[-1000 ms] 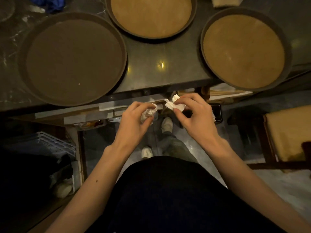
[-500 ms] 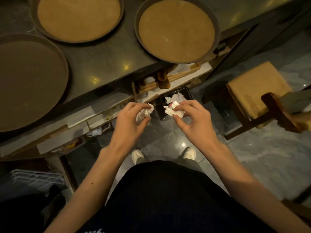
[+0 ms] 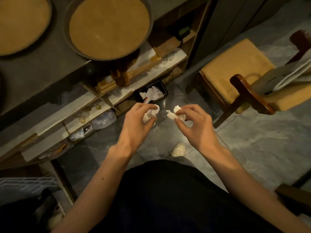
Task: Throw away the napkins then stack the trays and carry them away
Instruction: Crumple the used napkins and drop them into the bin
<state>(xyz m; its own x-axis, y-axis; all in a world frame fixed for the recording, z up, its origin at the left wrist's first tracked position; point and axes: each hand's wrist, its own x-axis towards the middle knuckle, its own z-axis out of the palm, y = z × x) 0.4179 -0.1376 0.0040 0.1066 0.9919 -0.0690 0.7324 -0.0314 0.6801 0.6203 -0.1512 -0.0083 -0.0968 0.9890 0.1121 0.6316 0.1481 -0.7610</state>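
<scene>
My left hand (image 3: pixel 136 123) is closed around a crumpled white napkin (image 3: pixel 151 114). My right hand (image 3: pixel 195 125) pinches a second crumpled napkin (image 3: pixel 174 114) between thumb and fingers. Both hands hover above the floor, just in front of a small black bin (image 3: pixel 164 89) that holds white paper scraps. On the dark counter sit two round trays with tan insides: one (image 3: pixel 108 26) overhangs the counter edge, the other (image 3: pixel 21 24) is cut off at the upper left.
Open shelves (image 3: pixel 94 108) under the counter hold glasses and wrapped items. A wooden chair with a tan cushion (image 3: pixel 235 68) stands at the right. My white shoe (image 3: pixel 178 149) is on the grey marble floor. A white rack (image 3: pixel 25 185) sits lower left.
The view has swung right and down: the trays slid to the upper left, and the bin and chair came fully into sight. Both hands kept their napkins and moved slightly apart.
</scene>
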